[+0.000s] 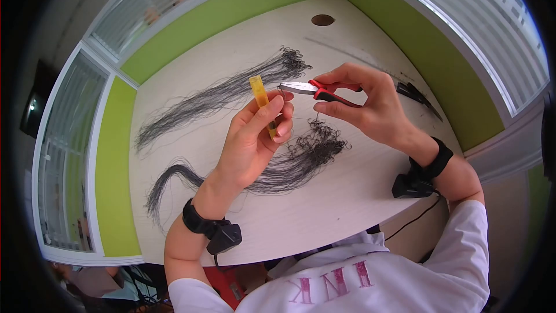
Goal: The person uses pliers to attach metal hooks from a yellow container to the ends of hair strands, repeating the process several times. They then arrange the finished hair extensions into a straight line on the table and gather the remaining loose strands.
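My left hand (252, 133) is closed around a slim translucent yellow tube (258, 90), held upright with its top end sticking out above the fingers. In my right hand (373, 104) is a pair of pliers (337, 94) with red and black handles, its silver jaws pointing left. The jaw tips meet a small dark curved wire (281, 91) just above my left fingertips. Below the hands lies a bundle of thin dark strands (289, 168) with curled ends. Behind them, a second, straighter bundle (220, 94) stretches across the table, its hooked ends at the right.
A black scissor-like tool (420, 99) lies near the right panel, with small dark bits beside it. Green partitions (428, 46) enclose the white table (370, 179) at the back and sides. A round hole (322, 20) is at the back. Black devices are strapped to both wrists, with cables hanging.
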Motion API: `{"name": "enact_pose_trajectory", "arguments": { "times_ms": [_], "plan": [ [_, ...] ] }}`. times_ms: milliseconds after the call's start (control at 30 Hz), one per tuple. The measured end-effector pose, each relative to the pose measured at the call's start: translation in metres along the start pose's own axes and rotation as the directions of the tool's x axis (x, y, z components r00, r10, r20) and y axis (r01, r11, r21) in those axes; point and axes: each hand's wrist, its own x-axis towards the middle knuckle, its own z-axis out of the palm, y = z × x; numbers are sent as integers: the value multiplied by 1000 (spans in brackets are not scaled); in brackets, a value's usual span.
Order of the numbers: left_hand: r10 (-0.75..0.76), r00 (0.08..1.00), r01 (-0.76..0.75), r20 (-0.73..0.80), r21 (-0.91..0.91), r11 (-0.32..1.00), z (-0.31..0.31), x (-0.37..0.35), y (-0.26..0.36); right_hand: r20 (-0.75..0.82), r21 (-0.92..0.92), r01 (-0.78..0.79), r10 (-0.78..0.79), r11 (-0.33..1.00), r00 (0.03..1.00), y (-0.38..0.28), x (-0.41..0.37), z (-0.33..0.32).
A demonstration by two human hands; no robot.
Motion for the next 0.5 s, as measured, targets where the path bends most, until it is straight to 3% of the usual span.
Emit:
{"name": "enact_pose_trajectory", "arguments": {
  "times_ms": [233,300,367,433,467,500],
  "plan": [
    [103,987,-90,-124,107,990,-10,3,0,5,65,-69,69,996,998,7,3,1],
    [269,949,-183,-162,412,893,-17,4,-1,-33,-14,-131,130,991,991,13,5,-4],
    [296,937,-177,-183,484,857,-21,5,-3,-55,-37,-105,103,994,993,19,6,-4],
    [318,932,-176,-176,545,819,-21,7,-6,-66,-193,-60,48,979,997,15,8,-8],
    [337,923,-166,-185,598,784,-18,7,-8,-89,-175,37,-53,984,995,19,7,-5],
    [361,912,-157,-194,648,745,-16,7,-9,-91,-180,26,-43,983,995,19,7,-6]
  ]
}}
